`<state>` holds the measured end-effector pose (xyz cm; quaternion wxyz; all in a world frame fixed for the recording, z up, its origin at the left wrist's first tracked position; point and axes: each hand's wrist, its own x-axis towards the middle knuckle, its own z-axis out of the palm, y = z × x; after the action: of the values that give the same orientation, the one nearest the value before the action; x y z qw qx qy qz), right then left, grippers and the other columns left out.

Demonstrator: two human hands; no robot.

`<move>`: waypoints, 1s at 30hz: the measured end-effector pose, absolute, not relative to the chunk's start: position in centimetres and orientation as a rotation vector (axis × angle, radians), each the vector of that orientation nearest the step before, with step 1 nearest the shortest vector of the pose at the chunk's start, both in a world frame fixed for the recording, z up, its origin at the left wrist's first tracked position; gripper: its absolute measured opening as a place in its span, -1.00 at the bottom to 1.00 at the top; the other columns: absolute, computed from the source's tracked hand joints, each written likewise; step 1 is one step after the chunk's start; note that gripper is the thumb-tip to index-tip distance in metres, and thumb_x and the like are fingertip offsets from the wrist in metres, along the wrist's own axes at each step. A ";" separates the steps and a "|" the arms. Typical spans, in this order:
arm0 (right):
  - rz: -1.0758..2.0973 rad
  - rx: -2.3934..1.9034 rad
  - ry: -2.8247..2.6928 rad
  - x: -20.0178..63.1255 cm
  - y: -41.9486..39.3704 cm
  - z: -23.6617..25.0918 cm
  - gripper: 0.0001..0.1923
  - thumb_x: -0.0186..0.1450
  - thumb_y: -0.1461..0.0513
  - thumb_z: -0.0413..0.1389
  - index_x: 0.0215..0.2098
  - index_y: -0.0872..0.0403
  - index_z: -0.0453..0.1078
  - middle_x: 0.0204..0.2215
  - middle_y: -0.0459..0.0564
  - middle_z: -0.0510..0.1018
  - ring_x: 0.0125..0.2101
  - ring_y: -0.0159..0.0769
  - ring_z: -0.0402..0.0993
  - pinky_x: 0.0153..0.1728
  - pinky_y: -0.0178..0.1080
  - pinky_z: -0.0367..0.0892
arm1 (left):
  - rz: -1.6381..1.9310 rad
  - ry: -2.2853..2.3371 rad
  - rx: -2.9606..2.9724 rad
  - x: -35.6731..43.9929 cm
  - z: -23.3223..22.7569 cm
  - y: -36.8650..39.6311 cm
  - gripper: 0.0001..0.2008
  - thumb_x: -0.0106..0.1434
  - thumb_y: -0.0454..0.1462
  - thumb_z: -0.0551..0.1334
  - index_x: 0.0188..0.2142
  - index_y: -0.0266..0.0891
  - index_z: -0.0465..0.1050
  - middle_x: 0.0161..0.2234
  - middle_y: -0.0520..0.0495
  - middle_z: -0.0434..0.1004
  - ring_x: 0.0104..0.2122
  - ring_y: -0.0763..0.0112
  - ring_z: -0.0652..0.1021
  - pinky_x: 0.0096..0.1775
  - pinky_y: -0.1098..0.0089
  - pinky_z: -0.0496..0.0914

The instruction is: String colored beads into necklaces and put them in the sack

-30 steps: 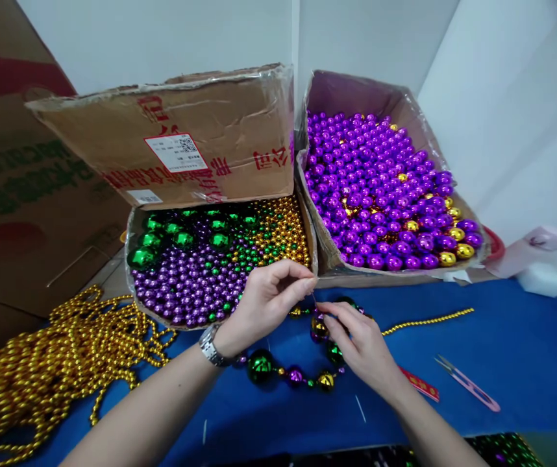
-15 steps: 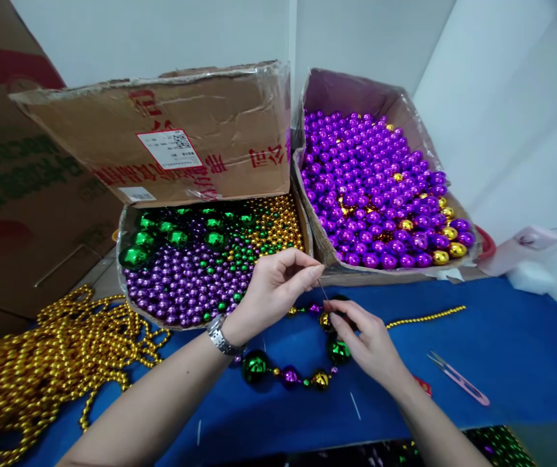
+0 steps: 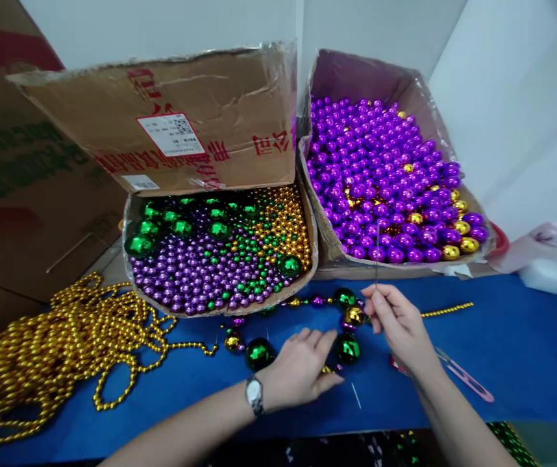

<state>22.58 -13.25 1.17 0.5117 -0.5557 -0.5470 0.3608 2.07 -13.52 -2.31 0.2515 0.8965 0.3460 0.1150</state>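
Left hand (image 3: 300, 373) flat, palm down, fingers spread on the bead strand (image 3: 344, 324); nothing pinched. Right hand (image 3: 400, 324) pinches a thin steel needle (image 3: 376, 256), held upright, tip at 12 o'clock. Strand: glossy round beads in green, gold and purple, mixed sizes, curved on the blue cloth worktop (image 3: 502, 344) between both hands. Mixed-bead carton (image 3: 220, 253) at 11 o'clock, purple-bead carton (image 3: 385, 175) at 1. Gold chain heap (image 3: 49, 350) at 9. Pink snips (image 3: 466, 376) at 3 of the right hand.
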 end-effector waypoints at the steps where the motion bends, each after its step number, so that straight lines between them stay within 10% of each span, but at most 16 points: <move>1: 0.844 -1.342 -1.294 22.9 -13.4 0.9 -0.71 0.34 0.03 -0.04 -0.20 0.06 0.34 -0.57 -0.14 0.36 -0.59 -0.44 0.29 -0.52 -0.37 0.23 | 0.200 0.952 2.518 1.7 -3.3 -14.2 -0.32 0.14 -0.04 0.23 0.17 -0.30 0.12 -0.08 -0.31 0.42 -0.11 0.01 0.43 -0.08 0.02 0.34; 17: 0.990 -1.411 -0.969 26.0 -16.1 -4.1 -0.68 0.25 0.00 0.10 -0.21 0.07 0.38 -0.59 -0.15 0.29 -0.57 -0.42 0.25 -0.54 -0.36 0.16 | -0.275 1.230 2.710 -9.8 -3.3 -15.4 -0.86 0.25 -0.23 0.13 -0.21 -0.22 0.35 -0.28 -0.13 0.44 -0.29 0.19 0.44 -0.25 0.21 0.35; 30: 1.240 -1.185 -0.983 20.9 -17.8 -2.5 -0.74 0.33 0.05 0.04 -0.22 0.06 0.36 -0.60 -0.17 0.26 -0.60 -0.49 0.21 -0.54 -0.39 0.15 | 0.559 0.796 2.317 4.8 -2.5 -12.9 -0.35 0.18 -0.11 0.23 0.20 -0.21 0.04 0.08 -0.18 0.32 0.05 0.21 0.35 0.06 0.22 0.27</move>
<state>20.88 -17.82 -2.55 0.5499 -0.5007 -0.4151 0.5240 4.81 -12.93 -2.53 0.3091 0.8769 0.3013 0.2116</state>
